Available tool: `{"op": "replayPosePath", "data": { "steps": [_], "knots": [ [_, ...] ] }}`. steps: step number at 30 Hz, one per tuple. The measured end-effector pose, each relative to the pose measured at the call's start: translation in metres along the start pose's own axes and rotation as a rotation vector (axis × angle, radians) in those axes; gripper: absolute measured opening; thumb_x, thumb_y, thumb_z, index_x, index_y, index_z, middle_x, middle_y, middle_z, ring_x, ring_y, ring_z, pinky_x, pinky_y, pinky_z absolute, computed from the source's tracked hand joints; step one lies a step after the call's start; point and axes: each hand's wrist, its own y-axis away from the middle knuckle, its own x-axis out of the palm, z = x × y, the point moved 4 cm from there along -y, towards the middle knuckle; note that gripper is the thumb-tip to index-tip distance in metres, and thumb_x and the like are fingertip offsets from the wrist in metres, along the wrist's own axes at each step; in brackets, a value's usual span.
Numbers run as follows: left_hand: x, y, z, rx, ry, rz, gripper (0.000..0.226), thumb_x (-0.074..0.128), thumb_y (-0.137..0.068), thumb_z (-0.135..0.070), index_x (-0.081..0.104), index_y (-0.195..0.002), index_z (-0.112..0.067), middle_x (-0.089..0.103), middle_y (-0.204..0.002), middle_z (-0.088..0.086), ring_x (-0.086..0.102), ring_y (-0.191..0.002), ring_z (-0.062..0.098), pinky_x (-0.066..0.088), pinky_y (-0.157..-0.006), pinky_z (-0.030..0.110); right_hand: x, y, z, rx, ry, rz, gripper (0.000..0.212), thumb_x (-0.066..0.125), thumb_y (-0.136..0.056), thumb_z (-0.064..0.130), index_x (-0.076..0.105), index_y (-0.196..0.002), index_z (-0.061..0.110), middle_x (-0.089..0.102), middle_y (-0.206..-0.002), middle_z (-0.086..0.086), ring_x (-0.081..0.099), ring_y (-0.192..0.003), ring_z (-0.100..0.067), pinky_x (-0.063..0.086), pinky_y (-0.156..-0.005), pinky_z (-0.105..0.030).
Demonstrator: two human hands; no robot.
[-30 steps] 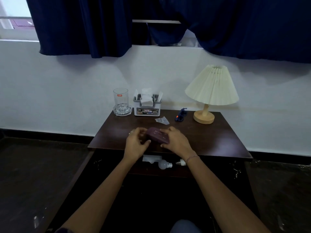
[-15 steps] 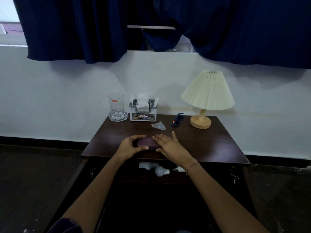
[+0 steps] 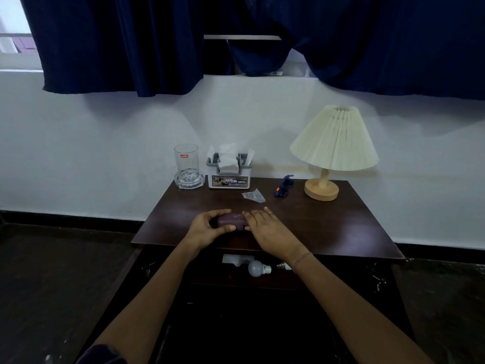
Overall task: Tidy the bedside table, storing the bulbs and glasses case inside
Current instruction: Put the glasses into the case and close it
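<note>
Head view: both hands, left (image 3: 207, 227) and right (image 3: 265, 227), clasp glasses case (image 3: 231, 220); lift level, lower beside bulb (image 3: 256, 268).

Bedroom: bedside table (image 3: 341, 232), pleated lamp (image 3: 334, 143), navy curtains (image 3: 118, 43).

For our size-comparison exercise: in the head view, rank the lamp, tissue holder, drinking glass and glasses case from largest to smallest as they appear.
1. lamp
2. tissue holder
3. drinking glass, close to the holder
4. glasses case, partly hidden by both hands, so unsure
</note>
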Motion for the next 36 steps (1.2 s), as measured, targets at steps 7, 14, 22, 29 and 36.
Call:
{"op": "replayPosePath", "data": {
  "steps": [7,14,22,29,36],
  "knots": [
    [-0.001,0.002,0.003,-0.014,0.031,0.045,0.075,0.08,-0.063,0.005,0.051,-0.13,-0.013,0.063,-0.122,0.011,0.061,-0.11,0.02,0.048,-0.097,0.029,-0.024,-0.009,-0.01,-0.01,-0.158,-0.017,0.04,0.031,-0.1,0.027,0.038,-0.134,0.008,0.054,-0.128,-0.017,0.051,-0.116,-0.03,0.038,-0.102,-0.038],
    [-0.003,0.001,0.003,-0.027,0.095,-0.031,0.092,0.081,-0.06,0.006,0.039,-0.137,-0.022,0.064,-0.107,0.008,0.059,-0.107,0.017,0.047,-0.093,0.026,-0.038,-0.031,-0.033,0.116,-0.442,0.007,0.028,0.043,-0.097,0.028,0.051,-0.117,0.01,0.065,-0.109,-0.015,0.063,-0.095,-0.03,0.046,-0.076,-0.031],
    [-0.003,0.002,0.003,0.003,0.114,-0.048,0.085,0.083,-0.057,0.004,0.045,-0.127,-0.027,0.068,-0.1,-0.001,0.063,-0.094,-0.001,0.051,-0.07,0.009,-0.024,-0.052,-0.071,0.335,-0.728,-0.103,0.029,0.056,-0.09,0.033,0.068,-0.103,0.01,0.065,-0.098,-0.01,0.059,-0.085,-0.015,0.046,-0.075,-0.024],
    [-0.004,0.001,0.006,0.022,0.089,-0.066,0.084,0.085,-0.056,0.0,0.047,-0.124,-0.029,0.068,-0.101,-0.004,0.063,-0.098,0.001,0.052,-0.074,0.011,0.002,-0.042,-0.115,0.688,-0.39,-0.106,0.053,0.051,-0.092,0.033,0.033,-0.141,0.026,0.036,-0.134,-0.021,0.041,-0.117,-0.038,0.04,-0.098,-0.042],
    [-0.004,0.0,0.008,0.035,0.067,-0.076,0.085,0.086,-0.056,-0.003,0.046,-0.126,-0.029,0.068,-0.104,-0.005,0.061,-0.102,0.001,0.05,-0.082,0.016,0.016,-0.046,-0.113,0.689,-0.182,0.024,0.043,0.044,-0.095,0.036,0.046,-0.131,0.011,0.052,-0.124,-0.02,0.045,-0.115,-0.034,0.043,-0.091,-0.039]
  ]
}}
